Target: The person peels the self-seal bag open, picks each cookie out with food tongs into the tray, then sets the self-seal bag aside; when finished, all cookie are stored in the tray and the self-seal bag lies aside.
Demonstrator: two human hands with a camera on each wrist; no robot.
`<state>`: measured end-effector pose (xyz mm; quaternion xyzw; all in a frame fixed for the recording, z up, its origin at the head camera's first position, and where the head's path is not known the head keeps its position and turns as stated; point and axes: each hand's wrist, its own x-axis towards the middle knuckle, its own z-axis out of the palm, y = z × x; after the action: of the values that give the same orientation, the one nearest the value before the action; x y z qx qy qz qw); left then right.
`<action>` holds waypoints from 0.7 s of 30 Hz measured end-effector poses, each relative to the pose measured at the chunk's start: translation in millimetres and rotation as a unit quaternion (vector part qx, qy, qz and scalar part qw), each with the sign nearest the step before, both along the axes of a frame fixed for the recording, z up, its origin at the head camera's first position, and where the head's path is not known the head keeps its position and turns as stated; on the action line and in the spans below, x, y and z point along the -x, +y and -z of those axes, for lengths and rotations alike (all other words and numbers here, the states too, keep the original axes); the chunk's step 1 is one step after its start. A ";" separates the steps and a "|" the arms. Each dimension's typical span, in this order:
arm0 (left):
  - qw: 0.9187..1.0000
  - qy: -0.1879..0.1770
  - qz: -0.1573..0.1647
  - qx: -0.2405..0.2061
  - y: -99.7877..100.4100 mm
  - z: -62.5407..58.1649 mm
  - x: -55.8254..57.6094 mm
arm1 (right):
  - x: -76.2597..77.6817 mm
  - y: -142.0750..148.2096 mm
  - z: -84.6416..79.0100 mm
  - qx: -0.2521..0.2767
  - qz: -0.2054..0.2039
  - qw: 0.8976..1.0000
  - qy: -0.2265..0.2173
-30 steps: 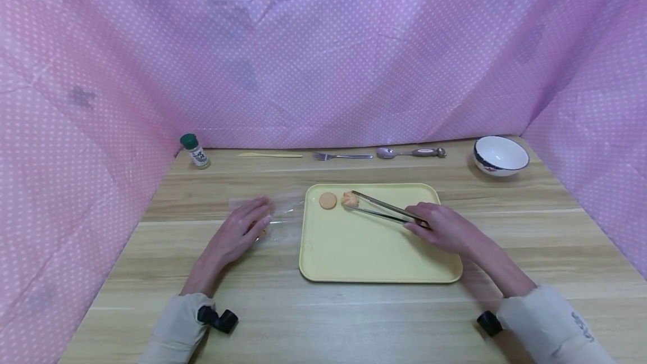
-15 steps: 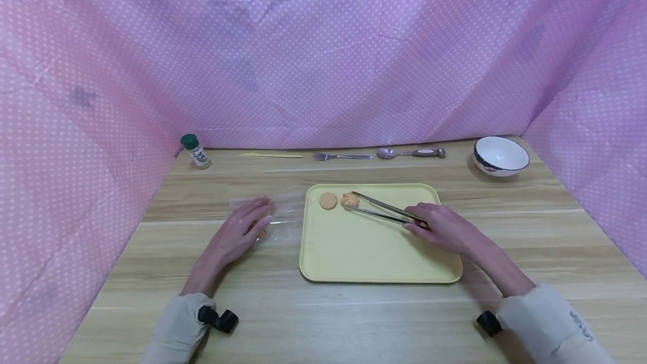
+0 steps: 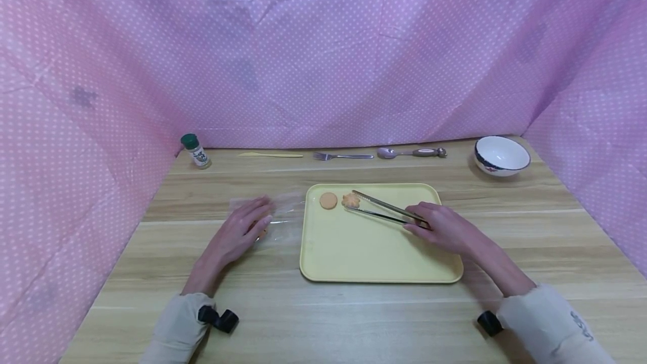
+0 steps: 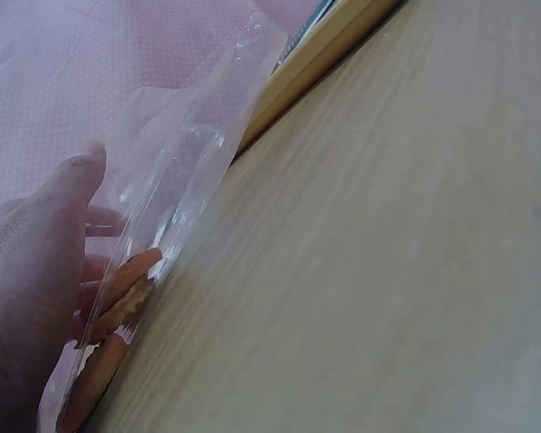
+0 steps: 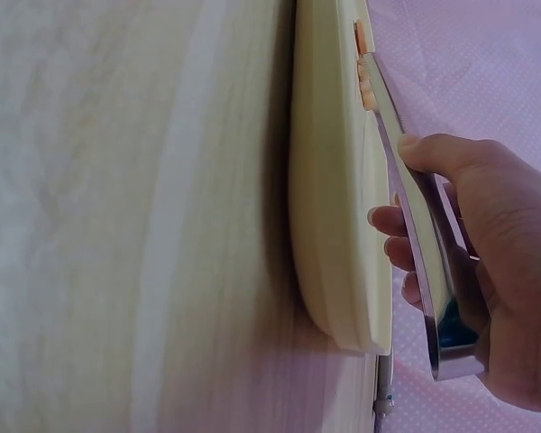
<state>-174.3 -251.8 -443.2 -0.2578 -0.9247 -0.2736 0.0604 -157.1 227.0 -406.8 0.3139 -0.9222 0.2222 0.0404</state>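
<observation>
My right hand (image 3: 440,226) grips metal tongs (image 5: 406,153) over a pale yellow tray (image 3: 379,260). Their tips are parted around a flower-shaped cookie (image 3: 351,200) at the tray's far left, the lower arm standing a little off it. To its left lies a smooth round cookie (image 3: 328,201). My left hand (image 3: 240,229) rests at a clear plastic bag (image 3: 288,218) beside the tray, its fingers loosely extended. Through the plastic in the left wrist view, several cookies (image 4: 117,311) show close to the fingers. From above, the hand mostly hides them.
Along the back of the wooden table (image 3: 323,324) lie a yellow knife (image 3: 270,155), a fork (image 3: 343,157) and a spoon (image 3: 411,153). A green-capped shaker (image 3: 195,151) stands back left, a white bowl (image 3: 502,156) back right. Pink dotted cloth (image 3: 323,55) hangs behind and at both sides.
The tongs have spread slightly, their lower arm moving off the flower-shaped cookie, which now lies flatter on the tray. The left hand has stayed in place on the bag.
</observation>
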 end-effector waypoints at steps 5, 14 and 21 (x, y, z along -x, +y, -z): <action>1.000 0.016 0.007 -0.004 -0.2 0.8 0.5 | 0.3 0.3 0.9 0.013 -0.004 1.000 -0.003; 1.000 0.021 0.011 -0.008 -0.3 1.1 0.4 | -1.1 -3.5 -0.3 0.027 -0.011 1.000 0.000; 1.000 0.009 0.004 -0.004 0.1 1.2 0.1 | -2.4 -13.8 -3.3 0.037 -0.032 0.999 0.010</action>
<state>-174.5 -251.7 -444.4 -0.2633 -0.9220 -0.2755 0.0685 -154.7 213.3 -403.6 0.3441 -0.9021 0.2545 0.0545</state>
